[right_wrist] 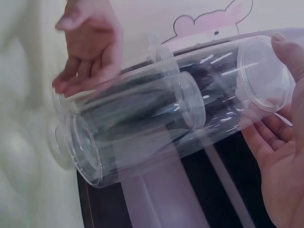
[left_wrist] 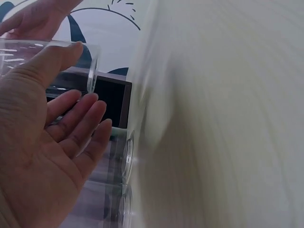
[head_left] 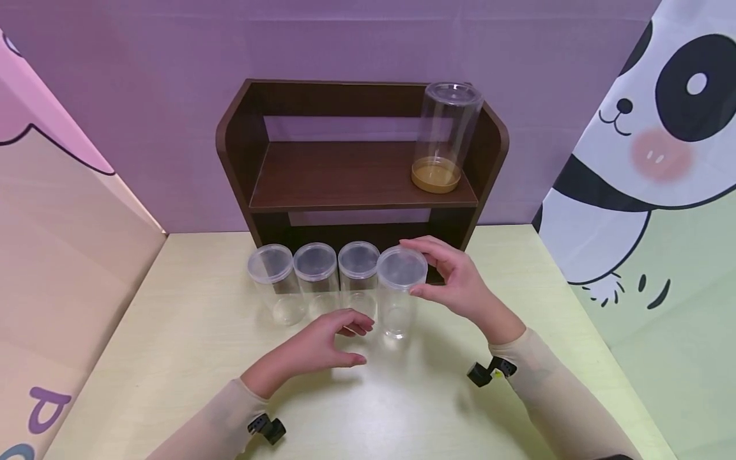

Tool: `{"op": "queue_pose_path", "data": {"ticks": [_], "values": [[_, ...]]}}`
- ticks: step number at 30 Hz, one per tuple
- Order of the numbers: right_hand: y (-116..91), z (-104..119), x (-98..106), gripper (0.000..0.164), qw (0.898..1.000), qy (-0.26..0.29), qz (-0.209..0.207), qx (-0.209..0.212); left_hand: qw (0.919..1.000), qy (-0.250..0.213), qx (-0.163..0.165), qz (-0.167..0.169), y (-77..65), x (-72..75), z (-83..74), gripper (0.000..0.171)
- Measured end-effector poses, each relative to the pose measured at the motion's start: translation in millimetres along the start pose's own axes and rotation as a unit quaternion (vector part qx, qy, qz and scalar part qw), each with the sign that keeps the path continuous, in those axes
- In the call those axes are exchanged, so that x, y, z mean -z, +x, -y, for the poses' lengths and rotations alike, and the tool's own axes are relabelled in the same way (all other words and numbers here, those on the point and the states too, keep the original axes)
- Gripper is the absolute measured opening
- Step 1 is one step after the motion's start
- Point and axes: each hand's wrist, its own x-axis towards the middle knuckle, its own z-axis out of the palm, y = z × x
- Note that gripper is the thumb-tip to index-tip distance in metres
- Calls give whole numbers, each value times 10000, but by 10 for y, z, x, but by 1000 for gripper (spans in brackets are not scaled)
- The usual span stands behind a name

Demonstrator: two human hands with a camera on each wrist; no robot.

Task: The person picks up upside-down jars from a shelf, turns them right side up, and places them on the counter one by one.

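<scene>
My right hand (head_left: 451, 281) grips a clear plastic jar (head_left: 397, 306) round its translucent lid, thumb on the near side and fingers on the far side. In the left wrist view, the base of this jar (left_wrist: 71, 52) hangs a little above the tabletop. My left hand (head_left: 324, 345) is held just left of the jar, its fingers apart and bent slightly, with nothing in them; the right wrist view also shows the left hand (right_wrist: 95, 42) beyond the jar's base. To the left, three similar lidded jars (head_left: 315, 275) stand upright in a row.
Behind the row stands a dark brown two-level shelf (head_left: 345, 172). On its upper board, at the right, is a tall clear jar (head_left: 451, 128) with a tan bottom end. The pale table (head_left: 190, 358) lies under my arms; a purple backdrop (head_left: 144, 115) hangs behind.
</scene>
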Motion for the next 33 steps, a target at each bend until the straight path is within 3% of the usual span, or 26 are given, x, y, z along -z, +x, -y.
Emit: {"op": "queue_pose_path", "data": {"ticks": [11,17,33], "values": [[83,-140,117,69,9963,-488,-585,-387,9998,63,-118,131,-30,17,4,52],[123,-180,153,69,9947,-470,-790,-466,9997,105,-138,176,-20,20,1,50],[87,-284,122,67,9895,-741,-863,-887,9995,120,-40,280,-6,17,-50,48]]}}
